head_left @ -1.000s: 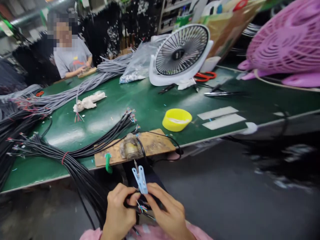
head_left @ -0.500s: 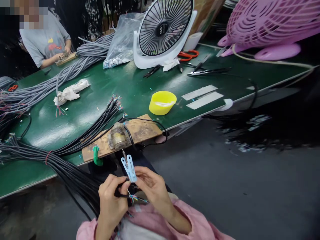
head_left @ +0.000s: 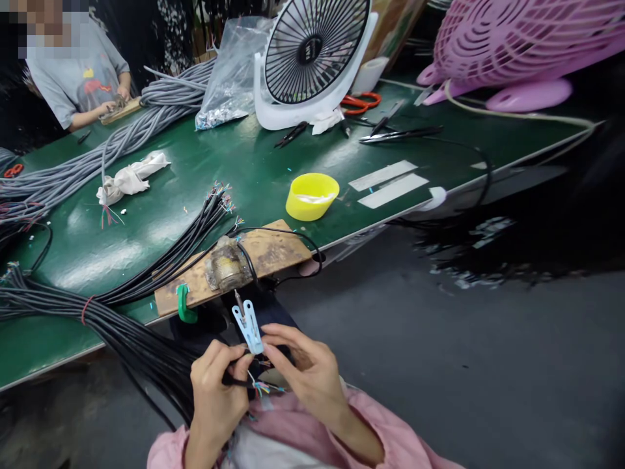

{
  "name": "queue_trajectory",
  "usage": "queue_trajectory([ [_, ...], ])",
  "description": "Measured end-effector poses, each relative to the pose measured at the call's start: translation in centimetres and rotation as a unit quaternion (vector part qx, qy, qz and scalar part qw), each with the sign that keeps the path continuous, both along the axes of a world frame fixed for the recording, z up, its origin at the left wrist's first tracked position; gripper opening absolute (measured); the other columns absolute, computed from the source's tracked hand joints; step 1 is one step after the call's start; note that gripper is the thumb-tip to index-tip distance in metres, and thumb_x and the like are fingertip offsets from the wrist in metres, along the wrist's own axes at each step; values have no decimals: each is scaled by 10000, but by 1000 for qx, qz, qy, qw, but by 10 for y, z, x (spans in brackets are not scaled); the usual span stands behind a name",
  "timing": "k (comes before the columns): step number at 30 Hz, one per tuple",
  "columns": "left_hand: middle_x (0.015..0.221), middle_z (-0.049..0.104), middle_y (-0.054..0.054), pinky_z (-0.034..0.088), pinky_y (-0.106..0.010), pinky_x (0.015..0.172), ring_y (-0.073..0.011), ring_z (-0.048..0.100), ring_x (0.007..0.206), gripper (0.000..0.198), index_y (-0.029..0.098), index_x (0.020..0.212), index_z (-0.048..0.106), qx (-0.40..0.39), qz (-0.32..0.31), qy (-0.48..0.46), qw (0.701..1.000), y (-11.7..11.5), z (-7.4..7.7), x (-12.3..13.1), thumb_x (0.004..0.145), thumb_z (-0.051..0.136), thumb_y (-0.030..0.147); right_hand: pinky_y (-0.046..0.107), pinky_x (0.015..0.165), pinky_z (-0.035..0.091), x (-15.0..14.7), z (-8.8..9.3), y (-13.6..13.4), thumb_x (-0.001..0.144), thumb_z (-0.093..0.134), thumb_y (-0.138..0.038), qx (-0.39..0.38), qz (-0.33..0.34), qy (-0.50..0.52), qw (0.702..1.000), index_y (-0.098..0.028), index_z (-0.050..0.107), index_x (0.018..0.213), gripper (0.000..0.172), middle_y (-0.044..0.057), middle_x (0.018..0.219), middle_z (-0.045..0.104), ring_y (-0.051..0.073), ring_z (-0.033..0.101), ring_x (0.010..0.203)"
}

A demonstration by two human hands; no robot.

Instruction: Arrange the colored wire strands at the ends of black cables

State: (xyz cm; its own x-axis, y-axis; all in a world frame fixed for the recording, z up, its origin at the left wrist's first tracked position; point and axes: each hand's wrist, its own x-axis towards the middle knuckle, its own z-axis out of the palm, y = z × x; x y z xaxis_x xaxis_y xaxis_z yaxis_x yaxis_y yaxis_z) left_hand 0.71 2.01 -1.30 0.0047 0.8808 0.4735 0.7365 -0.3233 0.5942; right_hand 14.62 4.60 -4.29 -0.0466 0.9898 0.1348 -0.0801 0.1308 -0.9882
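Two bare hands, cable end and blue peg, at the edge of a green bench

Left hand (head_left: 217, 384): closed on a black cable (head_left: 234, 380), pinched between thumb and fingers; fanned coloured wires (head_left: 262, 388) jut toward the right, in front of the person.
Right hand (head_left: 312, 368): fingers part curled, tips at the lower end of a light-blue peg (head_left: 252, 339); whether they pinch a fine wire, cannot tell.
Peg: below a slim metal tip (head_left: 239, 298) projecting from a crusted cylinder (head_left: 227, 270) on a wooden board (head_left: 288, 244).
Handling, as judged: brace the cable close behind its stripped end; keep wires spread, one presented at a time; hold fingertips clear of the metal tip, possibly hot; steady both wrists; avoid tugging the peg.
Bench (head_left: 244, 163): green, glossy, light-edged. Green clamp (head_left: 184, 306) at the board's left; black cable bundle (head_left: 122, 332) hanging over the edge; yellow cup (head_left: 312, 208); two pale strips (head_left: 393, 191); white fan (head_left: 310, 51); orange-handled scissors (head_left: 364, 102); grey cables (head_left: 112, 143).
Room: pink fan (head_left: 512, 39) at right; co-worker (head_left: 83, 85) across the bench, grey shirt; dark grey floor (head_left: 390, 339).
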Motion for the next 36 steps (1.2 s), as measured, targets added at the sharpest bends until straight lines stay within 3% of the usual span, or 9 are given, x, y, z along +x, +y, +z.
queue_trajectory([
  [7,575,550,28,408,-155,446,-76,513,465,155,161,758,645,6,-19,4,1000,2,0,0,874,549,126,253,676,603,7,5,0,805,639,-256,-41,40,-8,998,-169,684,971,193,57,759,747,183,714,664],
  [12,559,559,23,408,-162,437,-81,523,459,200,164,705,632,-2,-22,-6,1000,2,0,0,885,547,157,213,653,570,3,-1,6,700,741,-262,-141,70,102,982,-173,673,878,210,33,702,725,151,692,665],
  [17,614,615,-5,441,-169,475,-98,579,510,187,165,734,632,-27,-66,-32,997,0,3,-6,902,558,201,162,511,481,2,-5,26,519,870,-352,-271,239,226,905,-159,675,720,341,-18,598,658,82,581,509],
  [20,660,630,-15,445,-167,503,-100,590,546,164,167,787,638,-51,-88,-30,994,-2,6,-12,914,540,205,174,518,470,-1,0,39,484,876,-375,-255,333,211,883,-148,671,680,363,-27,593,637,78,556,510],
  [22,658,622,-11,441,-166,503,-98,583,544,161,168,806,636,-51,-87,-28,994,-3,7,-15,917,524,197,191,570,489,-4,5,42,553,849,-347,-194,311,171,915,-151,667,674,294,-22,616,641,90,573,556],
  [25,646,616,-9,442,-168,495,-100,580,539,156,170,814,633,-56,-82,-28,995,-5,8,-18,914,514,188,203,628,516,-8,8,37,687,773,-294,-110,193,124,967,-159,684,714,164,8,682,679,112,609,623],
  [27,647,619,-14,444,-173,490,-104,582,538,162,171,807,633,-65,-75,-27,995,-5,7,-19,912,510,183,201,649,536,-7,6,29,744,730,-275,-86,160,137,974,-166,705,794,123,29,735,709,123,647,661],
  [30,650,623,-16,440,-175,484,-106,582,535,160,173,807,636,-65,-67,-26,995,-5,7,-17,909,514,181,194,692,558,-4,3,20,775,710,-233,-67,174,171,968,-184,720,888,123,38,775,732,136,694,726],
  [36,633,619,-7,418,-172,483,-99,569,524,178,169,793,639,-52,-43,-36,997,-4,7,-11,918,520,214,142,658,555,-1,9,18,758,682,-87,4,130,150,980,-223,748,868,187,6,728,735,121,705,680],
])
